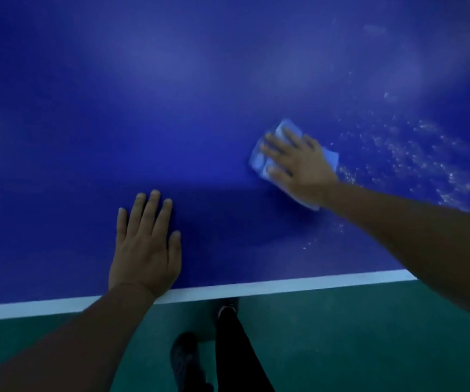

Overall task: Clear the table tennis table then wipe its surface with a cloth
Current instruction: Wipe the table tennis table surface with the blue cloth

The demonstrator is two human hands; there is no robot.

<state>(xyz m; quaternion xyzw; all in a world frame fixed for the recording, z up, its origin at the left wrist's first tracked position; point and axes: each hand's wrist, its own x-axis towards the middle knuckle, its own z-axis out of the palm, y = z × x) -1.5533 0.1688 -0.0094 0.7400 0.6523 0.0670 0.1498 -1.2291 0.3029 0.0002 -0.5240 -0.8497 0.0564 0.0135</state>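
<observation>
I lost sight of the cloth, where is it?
In the head view, the cloth lies flat on the blue table, right of centre, under the right hand, beside the white specks.

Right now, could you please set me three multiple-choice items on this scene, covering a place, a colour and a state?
1. Where do the pale specks lie on the table?
A. right of the cloth
B. beside the left hand
C. on the white edge line

2. What colour is the floor?
A. red
B. green
C. yellow

3. How does the right hand meet the cloth?
A. pinches it in the air
B. presses it flat
C. rests apart from it

Key: 1 A, specks spread rightward of the cloth; 2 B, green under the table edge; 3 B, straight fingers lie on it.
</observation>
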